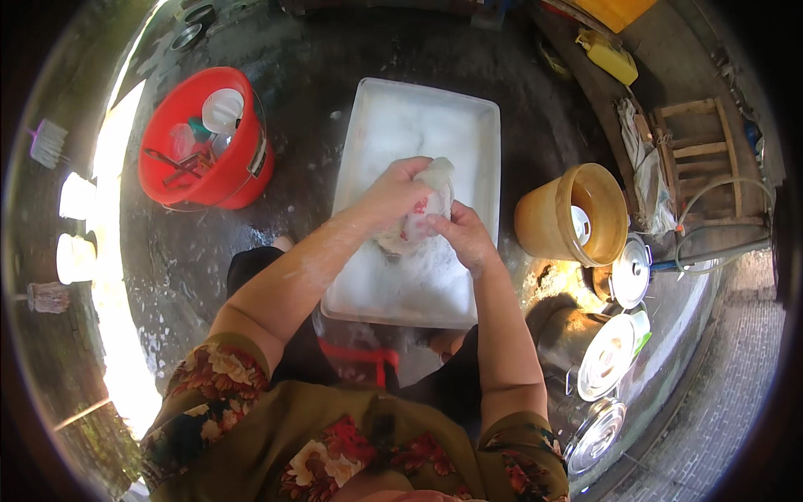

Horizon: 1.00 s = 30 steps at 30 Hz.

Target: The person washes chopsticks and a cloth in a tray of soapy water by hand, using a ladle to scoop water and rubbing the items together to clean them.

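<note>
Both my hands are over a white plastic tub (401,119) of foamy, soapy water that sits on the wet floor before me. My left hand (395,188) grips a pale, wet cloth (441,170) bunched against a white dish (419,223) with red marks. The dish's exact shape is hard to tell, since fingers, cloth and foam cover part of it. From the other side, my right hand (465,237) holds the dish by its edge, thumb on its face. Suds cling to both forearms.
On the left stands a red bucket (251,169) with bowls and utensils inside. A tan bucket (542,216) holding a white dish stands on the right, near several lidded metal pots (607,357). Further off are a yellow jug (607,58) and a wooden rack (702,150).
</note>
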### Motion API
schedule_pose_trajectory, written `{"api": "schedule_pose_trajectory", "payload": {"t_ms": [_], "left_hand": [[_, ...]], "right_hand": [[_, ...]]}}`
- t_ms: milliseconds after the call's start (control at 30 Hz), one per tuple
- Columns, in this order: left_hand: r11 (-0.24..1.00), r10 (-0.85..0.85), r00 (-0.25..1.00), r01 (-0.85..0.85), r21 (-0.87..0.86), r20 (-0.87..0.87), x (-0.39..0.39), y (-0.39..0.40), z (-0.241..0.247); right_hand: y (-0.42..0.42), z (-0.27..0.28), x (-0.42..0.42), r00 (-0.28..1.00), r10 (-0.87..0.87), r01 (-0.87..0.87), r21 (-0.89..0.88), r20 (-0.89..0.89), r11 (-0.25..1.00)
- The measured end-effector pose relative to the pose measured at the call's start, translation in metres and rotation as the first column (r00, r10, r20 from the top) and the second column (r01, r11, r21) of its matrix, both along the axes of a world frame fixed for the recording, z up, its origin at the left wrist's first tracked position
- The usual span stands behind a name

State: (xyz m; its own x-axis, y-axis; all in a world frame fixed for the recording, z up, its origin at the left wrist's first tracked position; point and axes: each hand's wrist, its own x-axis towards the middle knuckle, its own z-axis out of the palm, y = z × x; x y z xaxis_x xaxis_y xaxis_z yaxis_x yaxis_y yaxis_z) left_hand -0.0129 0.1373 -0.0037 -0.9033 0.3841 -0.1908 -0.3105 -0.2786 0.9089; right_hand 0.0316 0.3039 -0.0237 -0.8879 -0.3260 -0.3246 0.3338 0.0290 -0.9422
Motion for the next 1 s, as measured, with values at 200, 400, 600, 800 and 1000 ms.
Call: {"api": "schedule_pose_trajectory", "payload": {"t_ms": [200, 400, 600, 800, 1000], "left_hand": [[0.963, 0.257, 0.966, -0.254, 0.091, -0.032, -0.022, -0.029, 0.002], [0.879, 0.476, 0.87, -0.475, -0.035, 0.129, -0.035, -0.028, -0.058], [0.985, 0.159, 0.853, -0.167, -0.029, 0.498, -0.008, 0.003, -0.106], [0.981, 0.084, 0.936, -0.017, -0.193, 0.343, 0.015, 0.04, -0.114], [0.973, 0.074, 0.813, -0.186, 0.138, 0.577, 0.013, 0.028, -0.085]], "right_hand": [[0.005, -0.003, -0.003, 0.977, 0.203, -0.214, 0.247, 0.072, 0.945], [-0.022, 0.033, 0.005, 0.97, -0.244, 0.2, -0.575, 0.001, 0.793], [-0.082, -0.017, 0.021, 0.667, 0.227, 0.28, 0.521, -0.71, 0.806], [-0.044, -0.048, -0.022, 0.747, -0.105, 0.593, 0.586, -0.657, 0.552], [-0.066, -0.061, -0.002, 0.65, 0.185, 0.569, 0.633, -0.737, 0.524]]}}
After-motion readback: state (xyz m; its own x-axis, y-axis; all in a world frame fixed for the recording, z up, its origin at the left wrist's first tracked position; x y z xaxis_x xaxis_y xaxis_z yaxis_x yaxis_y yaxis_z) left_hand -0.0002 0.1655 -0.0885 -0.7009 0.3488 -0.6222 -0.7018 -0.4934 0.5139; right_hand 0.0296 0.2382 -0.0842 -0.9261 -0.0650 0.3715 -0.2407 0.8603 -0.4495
